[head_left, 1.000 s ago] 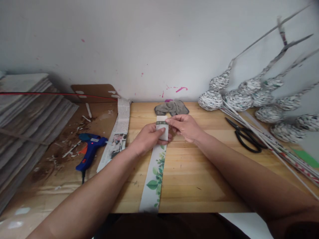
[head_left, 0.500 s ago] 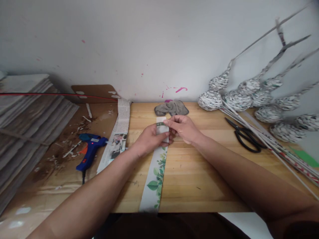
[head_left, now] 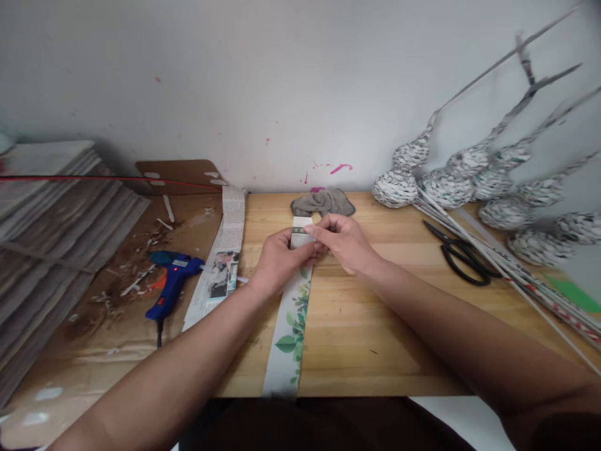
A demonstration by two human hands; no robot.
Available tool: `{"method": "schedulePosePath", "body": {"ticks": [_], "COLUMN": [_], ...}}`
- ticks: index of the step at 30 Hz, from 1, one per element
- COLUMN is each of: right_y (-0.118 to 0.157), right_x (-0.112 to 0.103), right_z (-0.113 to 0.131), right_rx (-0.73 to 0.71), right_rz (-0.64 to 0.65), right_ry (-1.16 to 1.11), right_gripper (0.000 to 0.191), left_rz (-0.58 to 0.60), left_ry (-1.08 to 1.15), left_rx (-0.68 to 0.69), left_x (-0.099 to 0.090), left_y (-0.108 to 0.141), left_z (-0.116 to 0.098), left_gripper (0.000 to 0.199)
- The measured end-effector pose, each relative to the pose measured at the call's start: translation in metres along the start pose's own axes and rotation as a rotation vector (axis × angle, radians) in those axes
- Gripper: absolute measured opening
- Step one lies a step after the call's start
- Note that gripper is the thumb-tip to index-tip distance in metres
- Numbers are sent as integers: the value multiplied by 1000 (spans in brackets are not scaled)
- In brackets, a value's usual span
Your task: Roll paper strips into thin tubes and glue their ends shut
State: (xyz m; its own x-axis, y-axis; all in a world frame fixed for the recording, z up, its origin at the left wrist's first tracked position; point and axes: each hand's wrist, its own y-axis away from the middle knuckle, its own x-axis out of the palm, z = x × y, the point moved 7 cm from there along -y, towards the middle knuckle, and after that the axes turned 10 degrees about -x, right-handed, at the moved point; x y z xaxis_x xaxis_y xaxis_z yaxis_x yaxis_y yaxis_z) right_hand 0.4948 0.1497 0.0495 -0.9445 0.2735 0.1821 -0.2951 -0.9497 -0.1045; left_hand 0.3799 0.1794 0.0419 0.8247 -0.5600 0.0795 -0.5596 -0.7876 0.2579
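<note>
A long white paper strip (head_left: 287,332) with printed green leaves runs from the table's front edge up to both hands. My left hand (head_left: 279,258) is closed on its upper part, the thumb lying across the paper. My right hand (head_left: 340,241) pinches the strip's right side near a dark green band with small print. The strip's far end sticks out beyond the fingers, just short of a crumpled grey cloth (head_left: 323,202). Some fingertips are hidden behind the paper.
A blue glue gun (head_left: 171,282) rests on cardboard at the left, beside newspaper strips (head_left: 232,216) and a tall paper stack (head_left: 51,232). At the right are black scissors (head_left: 462,257), rolled paper sticks (head_left: 526,282) and several woven paper gourds (head_left: 394,189).
Both hands have shifted slightly, with the left thumb now higher and closer to the right fingers. The strip's upper part has moved a little left.
</note>
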Motion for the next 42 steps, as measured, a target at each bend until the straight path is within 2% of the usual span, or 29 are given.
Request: {"method": "schedulePosePath", "body": {"ticks": [6,10,16,23,33,36,40,42], "right_y": [6,5,1,0,8,7,3,2], "right_x": [7,4,4,0,7,6,7,6], "right_z": [1,5,11,7,8,12,20,22], "right_rx": [15,-20,-17,14,83,36,-74,-112], "right_rz": [14,3,85,18,8,47,190,221], "right_ry": [-13,10,80,31,-64,-24,144,207], "right_gripper": [37,33,27,26,34,32,29,27], "left_rz": [-71,-30,19,78,37,67,64,74], "left_ry": [2,34,85,67,74,104,139,135], "left_rx": [-18,-17,-32,-7,1,-21,-31,-14], "left_x": [-3,-1,1,5,4,6,5,5], "left_y": [2,3,0,0,1,2,2,1], "left_z": [0,-3,0,1,1,-1,-3,-4], "left_gripper": [31,30,29,28,29,28,26,25]}}
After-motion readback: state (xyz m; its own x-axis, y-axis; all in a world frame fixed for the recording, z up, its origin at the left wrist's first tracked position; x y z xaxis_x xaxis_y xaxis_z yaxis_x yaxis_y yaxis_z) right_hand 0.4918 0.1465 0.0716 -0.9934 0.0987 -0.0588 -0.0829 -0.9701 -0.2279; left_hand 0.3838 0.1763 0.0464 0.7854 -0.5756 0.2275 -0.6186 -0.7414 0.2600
